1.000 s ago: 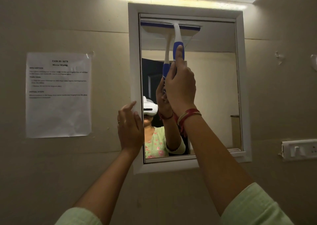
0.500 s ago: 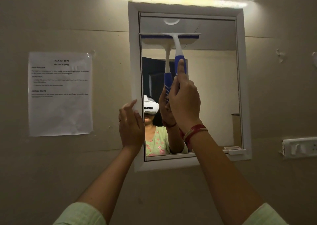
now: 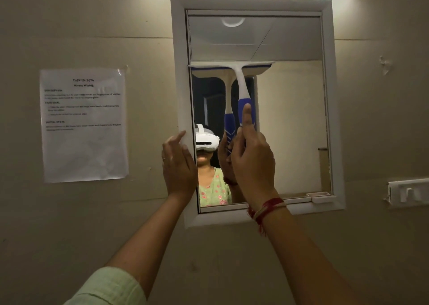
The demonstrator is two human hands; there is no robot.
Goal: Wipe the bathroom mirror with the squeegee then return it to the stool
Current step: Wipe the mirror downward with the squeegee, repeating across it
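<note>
Both my arms reach up and forward, forearms bare. My right hand [image 3: 251,163] grips the squeegee [image 3: 241,84] by its handle, back of the hand toward me. The fingers curl round it, and one finger [image 3: 247,115] lies straight up along the blue grip. Red and pale threads [image 3: 267,209] circle that wrist. My left hand [image 3: 178,165] is raised just beside the right one, fingers loose and a little spread. Its forefinger tip touches the left side of the mirror frame [image 3: 182,95]. A ring [image 3: 164,159] shows on one finger, and a pale green sleeve [image 3: 109,286] covers the left upper arm.
</note>
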